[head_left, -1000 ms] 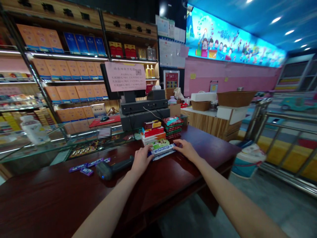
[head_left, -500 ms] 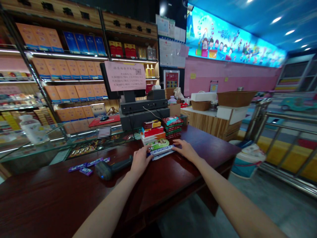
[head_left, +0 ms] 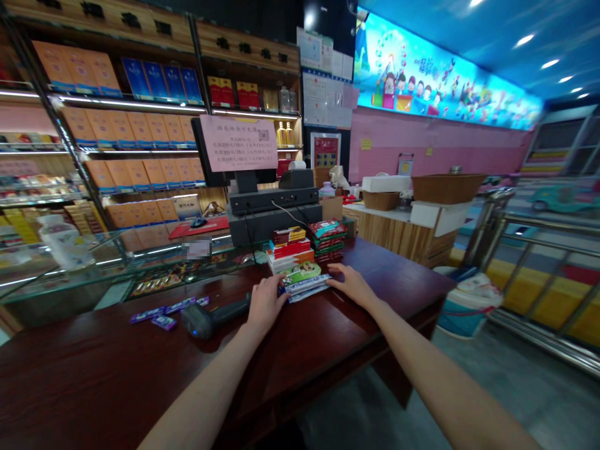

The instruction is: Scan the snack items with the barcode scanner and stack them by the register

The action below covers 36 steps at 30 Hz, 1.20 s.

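My left hand [head_left: 266,304] and my right hand [head_left: 351,285] rest on the counter at either end of a low pile of wrapped snack packets [head_left: 304,285], with a blue-and-white packet on the near side and a green one behind it. Fingers of both hands press against the pile's ends. Just behind stand a stack of red-and-white boxes [head_left: 289,252] and a stack of green-and-red packets [head_left: 327,240]. A black handheld barcode scanner [head_left: 210,316] lies left of my left hand, and several purple bars [head_left: 163,314] lie beyond it.
The dark red wooden counter [head_left: 117,369] runs across the view, with a black cash register [head_left: 272,209] behind the stacks. A glass display case [head_left: 94,265] stands on the left, before stocked shelves. A striped bucket [head_left: 469,306] and metal railings [head_left: 529,262] stand to the right.
The blue-and-white packet lies a little more level between my hands. My hands have hardly moved.
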### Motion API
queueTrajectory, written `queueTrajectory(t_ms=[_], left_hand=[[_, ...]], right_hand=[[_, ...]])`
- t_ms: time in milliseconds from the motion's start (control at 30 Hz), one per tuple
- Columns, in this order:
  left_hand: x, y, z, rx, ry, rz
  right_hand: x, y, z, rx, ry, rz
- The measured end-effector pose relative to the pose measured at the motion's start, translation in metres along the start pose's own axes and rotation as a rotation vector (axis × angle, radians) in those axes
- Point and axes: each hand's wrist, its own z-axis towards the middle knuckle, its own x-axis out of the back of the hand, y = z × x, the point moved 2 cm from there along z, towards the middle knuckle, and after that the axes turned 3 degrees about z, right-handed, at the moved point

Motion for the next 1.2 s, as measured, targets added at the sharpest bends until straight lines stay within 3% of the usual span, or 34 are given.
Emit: queueTrajectory(t_ms=[233,500,800,1200], left_hand=[[0.008,-0.003,-0.001,-0.003,0.006,-0.002],[0.039,-0.019,-0.002,0.018,0.082,0.025],[0.074,-0.06,-0.012,0.067,0.148,0.09],[0.119,-0.127,-0.047,0.221,0.205,0.158]], right_hand=[[0.004,-0.009,0.0,0.036,0.052,-0.026],[-0.005,-0.041,0.013,0.137,0.067,-0.016],[-0.03,-0.087,0.025,0.231,-0.002,-0.047],[-0.087,-0.137,0.044,0.341,-0.081,-0.017]])
